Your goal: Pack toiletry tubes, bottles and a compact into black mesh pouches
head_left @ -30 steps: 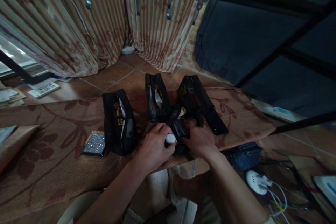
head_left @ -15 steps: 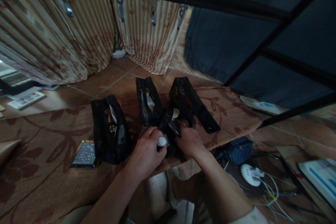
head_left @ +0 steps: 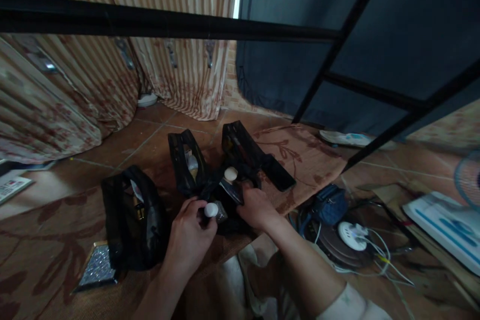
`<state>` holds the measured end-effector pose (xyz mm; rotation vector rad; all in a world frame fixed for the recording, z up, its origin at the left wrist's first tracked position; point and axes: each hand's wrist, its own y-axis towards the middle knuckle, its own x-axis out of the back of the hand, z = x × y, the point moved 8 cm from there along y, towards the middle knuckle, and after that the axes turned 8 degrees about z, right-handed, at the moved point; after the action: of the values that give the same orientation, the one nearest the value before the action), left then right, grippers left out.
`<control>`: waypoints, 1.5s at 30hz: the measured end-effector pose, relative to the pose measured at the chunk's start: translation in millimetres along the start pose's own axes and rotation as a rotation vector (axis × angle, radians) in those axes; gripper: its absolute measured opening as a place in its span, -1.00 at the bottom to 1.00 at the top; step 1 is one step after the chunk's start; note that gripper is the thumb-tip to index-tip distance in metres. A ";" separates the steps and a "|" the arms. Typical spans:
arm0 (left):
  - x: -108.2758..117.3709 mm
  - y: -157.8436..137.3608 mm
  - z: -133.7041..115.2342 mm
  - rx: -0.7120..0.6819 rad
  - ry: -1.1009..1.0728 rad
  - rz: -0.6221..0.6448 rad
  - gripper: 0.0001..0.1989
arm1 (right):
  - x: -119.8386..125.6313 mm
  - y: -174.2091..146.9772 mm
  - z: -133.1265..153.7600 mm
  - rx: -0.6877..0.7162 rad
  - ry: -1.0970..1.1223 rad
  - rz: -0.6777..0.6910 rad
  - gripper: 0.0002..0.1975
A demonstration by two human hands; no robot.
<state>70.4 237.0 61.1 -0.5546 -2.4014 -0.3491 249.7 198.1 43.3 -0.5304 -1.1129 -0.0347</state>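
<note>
My left hand (head_left: 191, 237) is closed, thumb and fingers round a small container with a round white top (head_left: 211, 209). A small clear packet or box (head_left: 221, 211) shows beside it. My right hand (head_left: 258, 208) grips the edge of an open black bag (head_left: 230, 225) in front of me; its fingertips are partly hidden. A round cream-coloured top (head_left: 230, 174) shows just beyond that bag. Behind stand two open black mesh bags, a middle one (head_left: 179, 172) with a bottle (head_left: 192, 162) inside and a right one (head_left: 240, 145). Left of my hands stands another black bag (head_left: 152, 225) with gold-coloured tubes (head_left: 140, 208).
A glittery framed panel (head_left: 98, 266) lies at the left on the patterned cloth (head_left: 45, 260). A black phone-like slab (head_left: 279, 174) lies at the right. Black metal bars (head_left: 168, 25) cross overhead. Beyond the cloth's right edge are a blue bag (head_left: 330, 205) and a white power strip (head_left: 352, 236).
The view has swung, so the bags appear farther left and lower. My left hand has raised the white-topped container slightly clear of the bag; my right hand keeps its grip.
</note>
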 end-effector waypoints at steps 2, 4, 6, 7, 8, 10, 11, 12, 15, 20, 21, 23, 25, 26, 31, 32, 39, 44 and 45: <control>-1.0 0.8 1.2 0.006 -0.033 -0.001 -0.76 | -0.4 0.3 -1.8 -0.009 0.009 0.007 -0.47; -1.8 1.4 1.9 0.007 -0.063 -0.009 -0.73 | -0.6 0.6 -3.7 -0.019 0.023 0.005 -0.48; -2.4 1.8 2.5 0.006 -0.082 -0.021 -0.68 | 0.0 0.5 -4.1 -0.015 0.032 -0.007 -0.47; -2.5 1.8 2.8 0.005 -0.086 -0.027 -0.66 | 0.4 0.5 -3.9 -0.011 0.034 -0.014 -0.47; -2.6 1.8 3.1 0.003 -0.088 -0.032 -0.64 | 0.8 0.4 -3.9 -0.011 0.035 -0.019 -0.46; -3.1 1.5 3.5 -0.007 -0.083 -0.033 -0.62 | 1.3 0.3 -4.5 -0.019 0.041 -0.023 -0.45; -3.3 1.2 3.5 -0.017 -0.076 -0.033 -0.61 | 1.5 0.2 -4.8 -0.024 0.043 -0.023 -0.44; -3.6 0.8 3.6 -0.028 -0.067 -0.032 -0.60 | 1.8 0.2 -4.8 -0.025 0.042 -0.023 -0.44; -5.8 -0.7 5.1 -0.062 -0.052 -0.016 -0.58 | 2.7 -0.6 -4.7 -0.025 0.011 -0.020 -0.43; -10.4 -2.3 7.4 -0.101 -0.103 0.007 -0.55 | 6.2 -4.8 -7.2 -0.040 -0.047 -0.046 -0.45; -10.9 -2.3 7.1 -0.103 -0.106 0.010 -0.54 | 7.0 -5.6 -7.5 -0.037 -0.043 -0.054 -0.46; -11.3 -2.3 6.0 -0.103 -0.104 0.011 -0.54 | 8.5 -6.6 -8.1 -0.035 -0.037 -0.067 -0.49; -11.2 -2.3 4.8 -0.098 -0.102 0.009 -0.54 | 9.7 -7.0 -9.9 -0.053 -0.043 -0.072 -0.52; -11.2 -2.2 4.4 -0.095 -0.103 0.009 -0.55 | 10.3 -7.1 -10.9 -0.065 -0.049 -0.073 -0.54; -10.9 -2.3 2.4 -0.098 -0.089 0.004 -0.56 | 12.3 -6.1 -10.7 -0.071 -0.066 -0.079 -0.63; -10.9 -2.3 2.2 -0.101 -0.083 0.005 -0.55 | 12.2 -5.7 -10.7 -0.074 -0.069 -0.077 -0.65; -8.7 -4.3 -4.9 -0.117 0.001 0.064 -0.50 | 11.3 -7.7 -10.9 -0.073 -0.064 -0.098 -0.68; -4.9 -6.3 -8.6 -0.089 -0.005 0.045 -0.43 | 19.5 -20.8 -2.7 0.081 0.102 -0.216 -0.65; -4.5 -6.7 -7.2 -0.073 -0.030 0.027 -0.42 | 22.3 -24.0 -1.3 0.116 0.152 -0.249 -0.63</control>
<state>74.2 227.1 63.0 -0.6286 -2.4149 -0.4208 254.0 181.7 71.4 -0.2786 -1.0199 -0.2219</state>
